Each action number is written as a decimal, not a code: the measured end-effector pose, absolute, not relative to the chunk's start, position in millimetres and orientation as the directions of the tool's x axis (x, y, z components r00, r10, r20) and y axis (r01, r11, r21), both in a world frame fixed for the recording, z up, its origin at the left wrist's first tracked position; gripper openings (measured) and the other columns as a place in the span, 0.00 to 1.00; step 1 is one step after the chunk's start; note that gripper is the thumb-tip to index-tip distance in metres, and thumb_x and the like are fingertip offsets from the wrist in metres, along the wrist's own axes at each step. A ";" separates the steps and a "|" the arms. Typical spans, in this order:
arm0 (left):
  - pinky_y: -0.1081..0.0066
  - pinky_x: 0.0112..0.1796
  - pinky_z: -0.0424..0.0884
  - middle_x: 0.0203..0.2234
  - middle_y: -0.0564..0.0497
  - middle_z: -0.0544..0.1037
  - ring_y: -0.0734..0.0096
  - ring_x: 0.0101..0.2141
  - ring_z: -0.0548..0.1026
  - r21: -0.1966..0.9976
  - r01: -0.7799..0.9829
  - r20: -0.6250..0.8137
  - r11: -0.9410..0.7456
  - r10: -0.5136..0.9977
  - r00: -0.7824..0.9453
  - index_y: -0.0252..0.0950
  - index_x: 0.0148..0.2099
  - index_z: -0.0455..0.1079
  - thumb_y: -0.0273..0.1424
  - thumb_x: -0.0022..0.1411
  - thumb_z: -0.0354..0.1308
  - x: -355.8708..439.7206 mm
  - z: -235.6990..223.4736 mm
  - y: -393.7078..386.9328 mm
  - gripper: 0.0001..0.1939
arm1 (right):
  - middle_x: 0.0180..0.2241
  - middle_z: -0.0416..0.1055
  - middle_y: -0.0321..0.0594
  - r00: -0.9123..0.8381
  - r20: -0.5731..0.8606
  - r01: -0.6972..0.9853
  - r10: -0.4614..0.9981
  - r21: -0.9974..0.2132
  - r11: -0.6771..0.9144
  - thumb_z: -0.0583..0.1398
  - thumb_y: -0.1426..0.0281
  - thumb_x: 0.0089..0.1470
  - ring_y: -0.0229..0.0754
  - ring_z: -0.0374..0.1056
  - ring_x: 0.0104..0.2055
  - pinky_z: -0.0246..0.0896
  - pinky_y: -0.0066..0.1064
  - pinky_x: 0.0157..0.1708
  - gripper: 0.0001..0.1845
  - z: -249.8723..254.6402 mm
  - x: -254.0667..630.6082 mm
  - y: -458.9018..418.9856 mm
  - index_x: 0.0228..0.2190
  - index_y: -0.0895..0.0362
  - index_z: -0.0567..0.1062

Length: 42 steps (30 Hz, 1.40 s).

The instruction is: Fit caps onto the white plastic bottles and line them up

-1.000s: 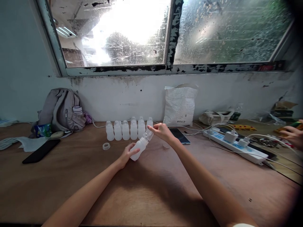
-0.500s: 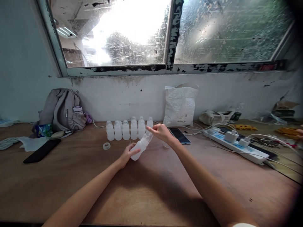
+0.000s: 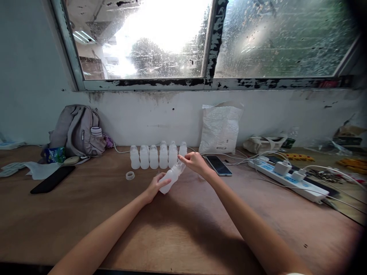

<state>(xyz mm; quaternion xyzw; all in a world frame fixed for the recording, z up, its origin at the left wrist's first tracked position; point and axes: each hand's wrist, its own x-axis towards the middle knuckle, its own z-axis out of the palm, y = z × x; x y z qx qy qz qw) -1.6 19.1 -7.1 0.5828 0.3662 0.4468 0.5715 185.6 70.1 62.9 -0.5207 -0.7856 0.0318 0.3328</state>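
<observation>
My left hand (image 3: 155, 187) is closed around the body of a translucent white baby bottle (image 3: 169, 180), which is tilted with its top towards the upper right. The fingers of my right hand (image 3: 193, 161) pinch the clear cap (image 3: 180, 167) at the bottle's top end; those fingers partly cover it. Just behind, several similar baby bottles (image 3: 154, 158) stand upright in a row, with clear tops on. On the table to the left lies a clear ring (image 3: 130, 175). Another small clear piece (image 3: 201, 177) is partly hidden by my right wrist.
A phone (image 3: 219, 165) lies right of my right hand, and a white power strip (image 3: 289, 180) with plugs and cables is farther right. At the back stand a white padded bag (image 3: 220, 130) and a grey backpack (image 3: 78, 131). A black flat case (image 3: 53, 179) lies left.
My view has turned slightly left. Both hands keep nearly the same hold on the bottle and its cap. Part of another person's hand at the far right edge is out of view.
</observation>
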 end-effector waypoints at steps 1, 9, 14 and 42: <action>0.77 0.20 0.63 0.26 0.51 0.69 0.74 0.23 0.69 0.993 -0.093 0.103 -0.077 0.938 0.332 0.32 0.40 0.64 0.41 0.48 0.57 -1.4 -6.8 18.7 0.20 | 0.12 0.46 0.32 -0.245 0.490 0.791 0.837 -0.399 0.465 0.47 0.53 0.48 0.31 0.42 0.17 0.36 0.26 0.18 0.27 61.9 185.4 70.4 0.09 0.58 0.54; 0.76 0.22 0.64 0.26 0.50 0.69 0.74 0.24 0.68 0.991 -0.092 0.126 -0.100 0.928 0.352 0.31 0.37 0.67 0.36 0.47 0.57 -5.1 -7.6 20.6 0.16 | 0.11 0.49 0.32 -0.342 0.397 0.555 0.852 -0.647 0.524 0.48 0.60 0.46 0.32 0.45 0.16 0.37 0.26 0.19 0.22 41.7 181.9 77.6 0.09 0.58 0.55; 0.79 0.18 0.61 0.24 0.51 0.69 0.75 0.22 0.67 0.994 -0.076 0.098 -0.074 0.912 0.398 0.31 0.34 0.67 0.35 0.47 0.57 -9.1 -10.5 22.4 0.14 | 0.11 0.48 0.31 -0.312 0.411 0.420 0.856 -0.749 0.513 0.43 0.64 0.46 0.32 0.44 0.16 0.39 0.26 0.18 0.18 11.9 174.3 80.7 0.10 0.57 0.54; 0.76 0.25 0.57 0.22 0.54 0.68 0.74 0.25 0.65 0.982 0.016 0.176 -0.188 0.942 0.286 0.32 0.28 0.67 0.36 0.41 0.61 -7.0 -18.3 28.1 0.13 | 0.12 0.50 0.32 0.035 0.577 0.394 0.816 -0.758 0.520 0.40 0.59 0.52 0.34 0.48 0.17 0.44 0.27 0.18 0.23 -40.3 162.8 77.7 0.13 0.56 0.55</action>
